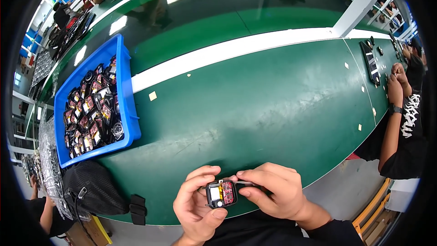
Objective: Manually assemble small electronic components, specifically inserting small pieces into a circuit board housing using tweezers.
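My left hand (195,205) is closed round the edges of a small black watch case (229,200), open face up, near the table's front edge. Inside the case show a red circuit board, a white square part and a yellow strip. My right hand (280,192) pinches slim metal tweezers (245,182) between thumb and fingers. Their tips reach the upper right edge of the case; whether they grip a part there is too small to tell.
On the left a blue bin (129,105) holds many similar open cases (88,105). A black mesh bag (93,189) with a strap (138,209) lies before it. Small paper bits dot the green table (236,105). At right a co-worker's hands (397,79) work near a black tray (371,64).
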The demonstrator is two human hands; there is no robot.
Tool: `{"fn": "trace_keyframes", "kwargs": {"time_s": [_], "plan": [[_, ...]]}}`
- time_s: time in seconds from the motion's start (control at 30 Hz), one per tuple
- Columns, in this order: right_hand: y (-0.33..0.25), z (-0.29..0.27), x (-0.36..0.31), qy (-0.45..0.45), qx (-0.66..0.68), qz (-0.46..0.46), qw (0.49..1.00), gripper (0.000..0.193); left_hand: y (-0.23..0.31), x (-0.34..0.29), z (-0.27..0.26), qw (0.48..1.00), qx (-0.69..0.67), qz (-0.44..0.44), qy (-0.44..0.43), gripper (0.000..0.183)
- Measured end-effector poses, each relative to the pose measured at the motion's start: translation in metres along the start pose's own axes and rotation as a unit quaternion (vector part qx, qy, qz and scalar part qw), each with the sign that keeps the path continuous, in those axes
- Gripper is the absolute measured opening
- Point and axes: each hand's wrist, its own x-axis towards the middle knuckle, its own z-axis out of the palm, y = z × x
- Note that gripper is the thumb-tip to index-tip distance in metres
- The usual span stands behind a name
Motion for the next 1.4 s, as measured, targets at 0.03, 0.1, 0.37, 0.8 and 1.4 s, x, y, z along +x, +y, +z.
{"fn": "trace_keyframes", "kwargs": {"time_s": [0.03,0.1,0.37,0.8,1.4], "plan": [[-0.002,-0.002,0.0,0.002,-0.001,0.002,1.0,0.027,0.001,-0.001,0.001,1.0,-0.029,-0.007,-0.003,0.07],[-0.004,-0.006,-0.002,-0.044,0.12,0.092,0.988,0.025,0.008,-0.003,-0.007,0.998,0.01,0.021,-0.058,0.067],[0.0,-0.019,0.001,-0.11,0.236,0.169,0.951,0.025,0.004,-0.007,-0.017,0.979,0.073,0.062,-0.178,0.058],[0.006,-0.021,0.003,-0.141,0.22,0.142,0.955,0.018,0.001,-0.005,-0.015,0.971,0.122,0.073,-0.193,0.052],[0.012,0.011,-0.02,0.016,0.061,0.024,0.998,0.036,-0.005,0.002,-0.007,0.998,-0.047,-0.044,-0.022,0.072]]}}
